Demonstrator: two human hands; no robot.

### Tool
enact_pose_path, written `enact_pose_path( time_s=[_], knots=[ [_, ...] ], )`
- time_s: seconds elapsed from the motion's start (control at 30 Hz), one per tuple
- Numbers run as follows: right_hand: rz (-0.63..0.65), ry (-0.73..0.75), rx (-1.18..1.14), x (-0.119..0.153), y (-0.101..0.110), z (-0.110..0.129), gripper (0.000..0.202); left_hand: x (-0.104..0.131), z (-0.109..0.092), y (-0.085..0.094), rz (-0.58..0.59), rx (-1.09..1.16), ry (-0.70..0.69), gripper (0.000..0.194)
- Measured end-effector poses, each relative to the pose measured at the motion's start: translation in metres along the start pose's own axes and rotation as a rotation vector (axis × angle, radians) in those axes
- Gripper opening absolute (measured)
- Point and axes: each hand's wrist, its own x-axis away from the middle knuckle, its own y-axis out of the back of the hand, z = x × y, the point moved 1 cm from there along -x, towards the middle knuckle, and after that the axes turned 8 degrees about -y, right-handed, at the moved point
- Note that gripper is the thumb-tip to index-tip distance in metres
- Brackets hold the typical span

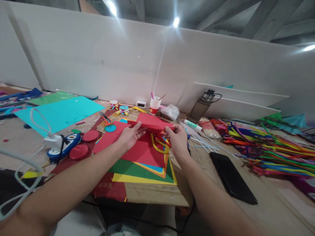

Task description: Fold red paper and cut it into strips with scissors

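A sheet of red paper (153,120) is raised and slightly bent between my hands above the stack. My left hand (131,136) holds its near left edge, thumb on top and fingers partly spread below. At the right corner, my right hand (177,139) pinches the same sheet between thumb and fingers. Underneath lies another red sheet (145,153) on top of blue, orange, green and yellow paper (145,178). A curved yellow loop (157,147) sits beside my right hand; its kind is partly hidden.
To the left are red discs (79,152), a blue disc (110,128), a cutter (105,118), a power strip (65,146) and cyan sheet (61,113). A paper cup (155,105) and bottle (201,106) stand behind. Right are a phone (232,177) and pipe cleaners (275,149).
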Motion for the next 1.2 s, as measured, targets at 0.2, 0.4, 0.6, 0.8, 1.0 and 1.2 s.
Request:
enact_pose_path(
  time_s=[0.2,0.4,0.6,0.8,1.0,1.2],
  knots=[
    [0.049,-0.012,0.038,0.009,-0.005,0.001,0.026,0.011,0.012,-0.004,0.132,-0.131,0.146,0.015],
    [0.080,-0.021,0.052,0.018,-0.012,0.002,0.025,0.017,0.014,-0.008,0.115,-0.148,0.159,0.016],
    [0.077,-0.014,0.049,0.019,-0.013,0.003,0.026,0.018,0.014,-0.010,0.068,-0.141,0.170,0.017],
    [0.061,-0.014,0.050,0.019,-0.013,0.001,0.026,0.018,0.016,-0.010,0.060,-0.113,0.162,0.013],
    [0.062,-0.027,0.067,0.019,-0.013,0.002,0.025,0.022,0.013,-0.015,0.037,-0.105,0.153,0.010],
    [0.096,-0.019,0.030,0.018,-0.013,0.001,0.024,0.021,0.014,-0.012,0.052,-0.123,0.124,0.010]
  ],
)
